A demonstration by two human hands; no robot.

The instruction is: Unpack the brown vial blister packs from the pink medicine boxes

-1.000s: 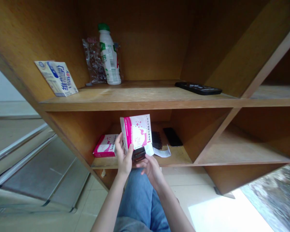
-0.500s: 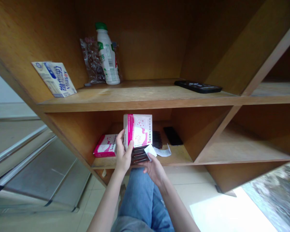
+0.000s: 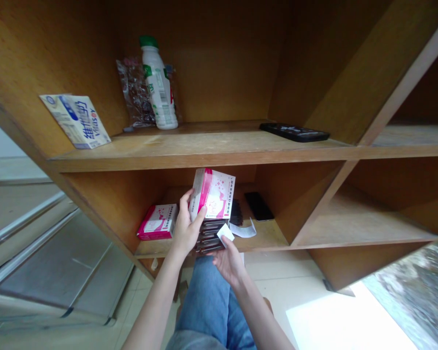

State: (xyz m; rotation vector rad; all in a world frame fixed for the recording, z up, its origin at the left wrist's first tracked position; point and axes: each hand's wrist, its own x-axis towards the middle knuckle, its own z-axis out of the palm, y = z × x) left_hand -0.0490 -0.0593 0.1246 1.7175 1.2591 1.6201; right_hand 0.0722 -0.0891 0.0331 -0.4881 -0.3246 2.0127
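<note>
My left hand [image 3: 190, 224] is closed around the side of a pink and white medicine box [image 3: 219, 194], thumb on its front, above the lower shelf. Out of the box's lower end stick several dark brown ampoules [image 3: 209, 236] in a row. My right hand [image 3: 229, 258] grips these ampoules from below, its thumb pressing a small white paper [image 3: 226, 234] against them. More dark ampoules [image 3: 236, 213] lie on the shelf behind the box, partly hidden. Beside them rests a curled paper strip [image 3: 245, 230]. A second pink and white box [image 3: 158, 222] lies left of my left hand.
A dark phone [image 3: 259, 206] lies at the lower compartment's right. On the upper shelf [image 3: 204, 141] are a white bottle [image 3: 160, 92], a Vitasoy carton [image 3: 81, 121], clear plastic packaging [image 3: 135, 97] and a black device [image 3: 294, 131]. A metal-framed rack [image 3: 69, 257] stands at left.
The held box has tilted clockwise and shifted slightly right. The ampoules show more below its end. My right hand has moved slightly down with them, and the view has shifted a little.
</note>
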